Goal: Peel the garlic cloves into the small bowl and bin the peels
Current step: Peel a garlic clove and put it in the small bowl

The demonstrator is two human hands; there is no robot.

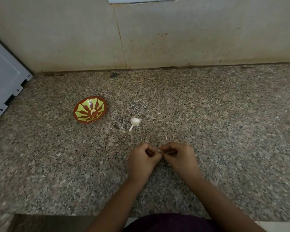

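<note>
My left hand [143,157] and my right hand [178,155] meet over the granite counter, fingers curled, both pinching a small white garlic clove [159,150] of which only a sliver shows. Farther back lies a white garlic bulb with a stalk [134,122]. To its left stands the small red bowl with a green flower pattern [79,113], and one peeled clove [93,111] lies in its middle.
The speckled granite counter [224,123] runs to a stained tiled wall [174,34] at the back. A white appliance [3,84] stands at the far left. The counter's front edge is just below my forearms. No bin is in view.
</note>
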